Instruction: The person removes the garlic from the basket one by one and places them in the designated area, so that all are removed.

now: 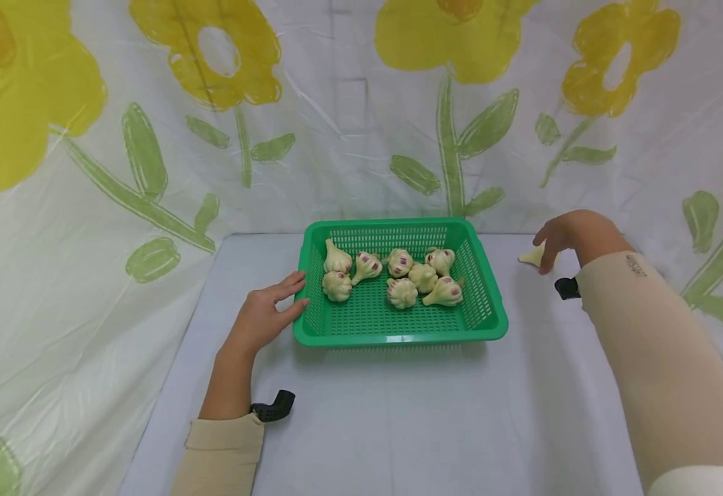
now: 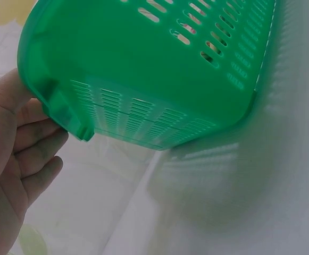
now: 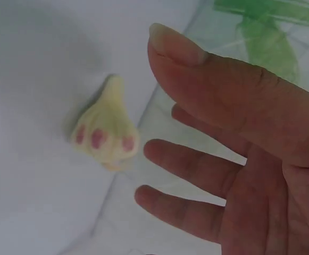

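Note:
A green plastic basket point(image 1: 398, 339) with slotted walls stands on the table, and several garlic bulbs point(image 1: 401, 293) with purple marks lie in it. My left hand point(image 1: 262, 317) is at the basket's left side, its relaxed fingers and thumb touching the rim; the left wrist view shows this hand point(image 2: 16, 154) beside the rim's outer edge. Off to the right, a single garlic bulb point(image 1: 531, 257) lies on the table under my right hand point(image 1: 578, 234). In the right wrist view a gap separates this bulb point(image 3: 106, 127) from the spread, slightly bent fingers.
The white table point(image 1: 349, 420) meets a pale sheet point(image 1: 349, 165) with painted yellow flowers along its back edge. A black wrist camera point(image 1: 274, 406) sits on the left wrist and another point(image 1: 567, 288) on the right.

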`<control>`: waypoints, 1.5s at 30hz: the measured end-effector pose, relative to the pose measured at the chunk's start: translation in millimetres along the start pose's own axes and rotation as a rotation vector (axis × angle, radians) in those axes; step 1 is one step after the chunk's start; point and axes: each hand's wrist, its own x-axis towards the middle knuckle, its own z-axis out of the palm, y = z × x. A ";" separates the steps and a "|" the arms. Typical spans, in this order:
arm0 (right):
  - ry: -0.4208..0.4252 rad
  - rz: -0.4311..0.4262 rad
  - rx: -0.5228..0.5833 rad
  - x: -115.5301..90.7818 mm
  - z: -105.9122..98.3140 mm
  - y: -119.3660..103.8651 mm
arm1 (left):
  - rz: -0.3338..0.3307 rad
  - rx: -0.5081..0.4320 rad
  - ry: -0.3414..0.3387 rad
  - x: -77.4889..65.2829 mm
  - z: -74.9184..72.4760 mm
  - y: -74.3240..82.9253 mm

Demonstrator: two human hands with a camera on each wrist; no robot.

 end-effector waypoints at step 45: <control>0.110 -0.764 0.449 34.4 28.9 -163.8 | 0.026 -0.002 0.016 -1.2 2.8 -6.3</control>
